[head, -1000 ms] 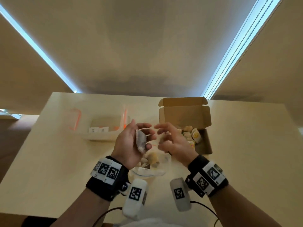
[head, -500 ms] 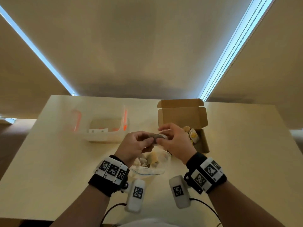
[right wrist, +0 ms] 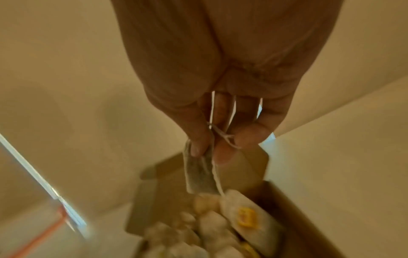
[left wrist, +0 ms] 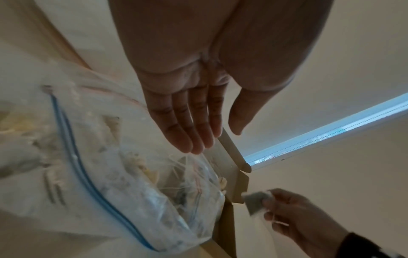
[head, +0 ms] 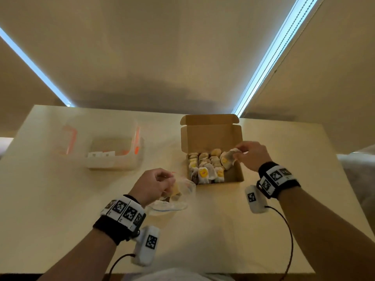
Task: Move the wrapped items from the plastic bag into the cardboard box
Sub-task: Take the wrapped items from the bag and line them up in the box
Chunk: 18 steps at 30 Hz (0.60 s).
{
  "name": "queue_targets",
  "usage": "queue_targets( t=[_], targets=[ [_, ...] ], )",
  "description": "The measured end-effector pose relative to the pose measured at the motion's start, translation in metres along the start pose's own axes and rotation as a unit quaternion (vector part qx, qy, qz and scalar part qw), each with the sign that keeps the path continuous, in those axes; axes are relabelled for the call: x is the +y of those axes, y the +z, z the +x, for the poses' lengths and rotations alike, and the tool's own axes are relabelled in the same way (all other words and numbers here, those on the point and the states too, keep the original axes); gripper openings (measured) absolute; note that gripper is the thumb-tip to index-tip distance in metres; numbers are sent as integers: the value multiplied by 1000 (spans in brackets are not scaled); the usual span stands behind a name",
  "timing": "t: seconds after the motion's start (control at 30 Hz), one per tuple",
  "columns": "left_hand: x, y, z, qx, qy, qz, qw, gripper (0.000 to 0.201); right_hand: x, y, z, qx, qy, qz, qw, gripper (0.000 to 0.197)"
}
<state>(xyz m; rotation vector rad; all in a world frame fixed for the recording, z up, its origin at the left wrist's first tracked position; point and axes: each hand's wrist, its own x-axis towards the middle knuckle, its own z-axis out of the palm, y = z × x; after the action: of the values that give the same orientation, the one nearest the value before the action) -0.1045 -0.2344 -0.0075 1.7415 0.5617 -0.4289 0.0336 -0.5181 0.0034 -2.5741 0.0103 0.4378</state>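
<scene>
The open cardboard box (head: 211, 136) stands right of centre on the table, with several wrapped tea bags packed in rows inside. My right hand (head: 236, 154) pinches one wrapped item (head: 228, 159) by its top edge, just above the right end of the box. The right wrist view shows the right hand (right wrist: 212, 151) holding that item (right wrist: 198, 176), which hangs over the box (right wrist: 287, 200). The clear zip plastic bag (head: 182, 201) lies in front of the box, with a few items left in it. My left hand (head: 168, 179) is at the bag's mouth. In the left wrist view the left hand (left wrist: 214, 139) is empty, its straight fingers touching the plastic bag (left wrist: 132, 174).
A clear plastic container (head: 113, 153) with orange latches stands at the back left of the table (head: 60, 199). A black cable (head: 288, 236) trails from my right wrist across the near right part of the table.
My left hand passed the wrapped item to my right hand. The right hand carried it right, over the box. The left hand dropped back to the bag's mouth.
</scene>
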Motion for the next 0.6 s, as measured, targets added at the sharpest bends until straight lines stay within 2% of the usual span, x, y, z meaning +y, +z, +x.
queue_targets(
  t=[0.13,0.23,0.3,0.4,0.5,0.6],
  targets=[
    [-13,-6,-1,3,-27,-20,999,7,28,26,38,-132,35,-135,981,16],
    [-23,-12,-1,12,-52,-29,998,10,31,50,56,-180,26,-208,961,18],
    [-28,-15,1,24,-53,-19,998,10,29,63,62,-168,19,-217,961,16],
    [-30,-17,3,34,-44,20,998,6,23,75,63,-110,28,-190,975,14],
    [-30,-15,6,23,-23,115,993,2,26,77,60,-100,47,-184,977,20],
    [-29,-15,9,25,4,222,975,5,25,67,51,-94,66,-138,984,25]
  ],
)
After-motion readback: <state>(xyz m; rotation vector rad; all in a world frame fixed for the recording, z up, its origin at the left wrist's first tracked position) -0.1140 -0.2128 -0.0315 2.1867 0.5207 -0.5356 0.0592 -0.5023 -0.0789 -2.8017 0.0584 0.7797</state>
